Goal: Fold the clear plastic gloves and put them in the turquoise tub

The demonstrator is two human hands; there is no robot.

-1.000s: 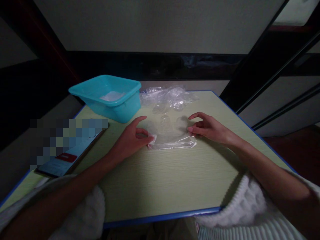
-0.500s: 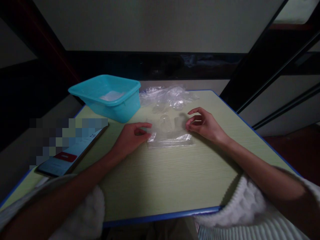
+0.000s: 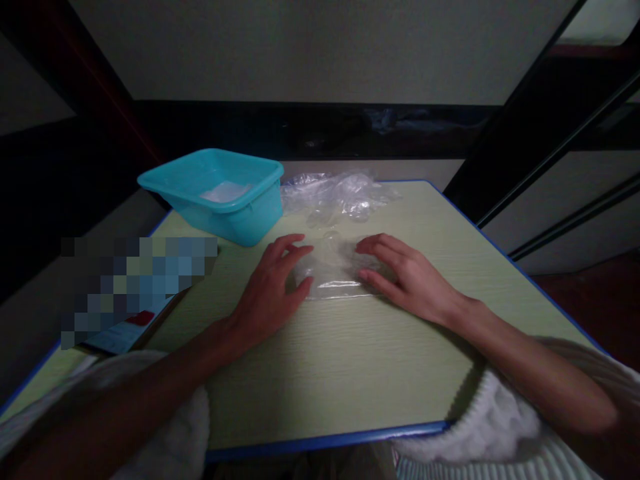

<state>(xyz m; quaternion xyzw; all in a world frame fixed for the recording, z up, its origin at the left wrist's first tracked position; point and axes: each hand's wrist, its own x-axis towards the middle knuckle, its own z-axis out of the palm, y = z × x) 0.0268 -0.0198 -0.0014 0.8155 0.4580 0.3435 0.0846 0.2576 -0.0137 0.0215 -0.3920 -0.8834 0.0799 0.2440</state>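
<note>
A clear plastic bag lies flat on the pale wood-grain table in front of me. Something clear with a rounded outline shows at its far part; I cannot tell what it is. My left hand is at the bag's left edge, thumb and fingers apart. Over the right side of the bag rests my right hand, its fingers spread from the thumb and partly covering that edge. Neither hand has its fingers closed on the plastic.
A turquoise plastic basket with something whitish inside stands at the back left. Beside it lies a crumpled heap of clear plastic bags. A phone, partly blurred out, is on the left. The table has a blue edge.
Both hands have opened wider and come in over the sides of the bag. My right hand has moved left and nearer to me. The basket and the heap have stayed put.
</note>
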